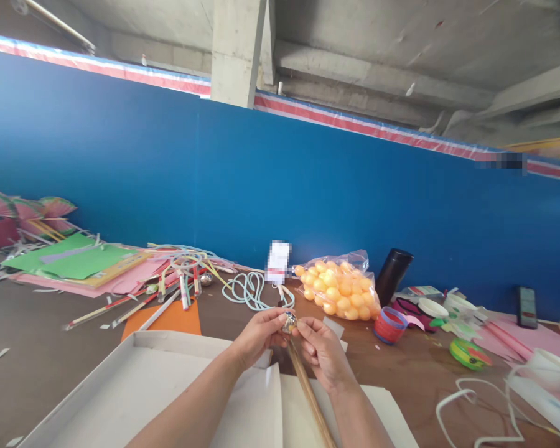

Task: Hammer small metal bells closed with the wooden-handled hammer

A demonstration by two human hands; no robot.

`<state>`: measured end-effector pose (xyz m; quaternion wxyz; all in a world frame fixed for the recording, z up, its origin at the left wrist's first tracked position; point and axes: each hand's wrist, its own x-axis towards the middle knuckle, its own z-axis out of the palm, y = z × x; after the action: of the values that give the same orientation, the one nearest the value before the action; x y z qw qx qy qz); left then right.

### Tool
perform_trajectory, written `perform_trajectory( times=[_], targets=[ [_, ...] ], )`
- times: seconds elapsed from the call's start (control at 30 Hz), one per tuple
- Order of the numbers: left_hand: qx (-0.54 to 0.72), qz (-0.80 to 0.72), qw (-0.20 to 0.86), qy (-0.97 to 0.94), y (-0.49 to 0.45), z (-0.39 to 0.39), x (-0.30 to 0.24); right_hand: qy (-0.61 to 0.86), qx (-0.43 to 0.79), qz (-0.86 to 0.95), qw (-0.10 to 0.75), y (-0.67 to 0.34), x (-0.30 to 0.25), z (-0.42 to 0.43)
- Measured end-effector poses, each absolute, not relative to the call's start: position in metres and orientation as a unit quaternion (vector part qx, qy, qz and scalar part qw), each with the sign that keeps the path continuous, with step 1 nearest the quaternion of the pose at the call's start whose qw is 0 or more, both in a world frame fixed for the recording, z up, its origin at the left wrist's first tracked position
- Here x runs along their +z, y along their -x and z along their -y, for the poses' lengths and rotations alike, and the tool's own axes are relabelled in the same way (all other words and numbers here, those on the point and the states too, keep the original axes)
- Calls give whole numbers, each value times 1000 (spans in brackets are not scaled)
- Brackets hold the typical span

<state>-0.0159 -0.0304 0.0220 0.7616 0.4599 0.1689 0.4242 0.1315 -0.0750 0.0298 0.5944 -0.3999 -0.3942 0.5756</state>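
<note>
My left hand [261,336] and my right hand [323,350] meet above the table edge, fingers pinched together. Between the fingertips sits a small shiny bell-like piece [290,322] at the top of a thin wooden stick [310,395]. The stick slants down toward me between my forearms. Both hands grip around that top end. Beneath the hands lies a shallow white cardboard box lid [135,379] and white sheets.
A bag of orange balls [338,289] lies behind the hands, beside a black cup [393,274] and a red-blue tape roll [389,325]. Coloured paper [81,261], sticks and cords [249,289] lie at the left. A green yo-yo [469,353] and phone [526,306] sit right.
</note>
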Motion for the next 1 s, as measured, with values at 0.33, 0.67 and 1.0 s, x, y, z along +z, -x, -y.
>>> perform_trajectory(
  times=[0.33, 0.67, 1.0],
  targets=[
    [424, -176, 757, -465, 16, 29, 21, 416, 560, 402, 593, -132, 28, 75],
    [429, -186, 742, -481, 15, 30, 19, 451, 532, 418, 582, -131, 28, 74],
    [425, -212, 713, -516, 15, 31, 17, 461, 513, 452, 566, -133, 26, 76]
  ],
)
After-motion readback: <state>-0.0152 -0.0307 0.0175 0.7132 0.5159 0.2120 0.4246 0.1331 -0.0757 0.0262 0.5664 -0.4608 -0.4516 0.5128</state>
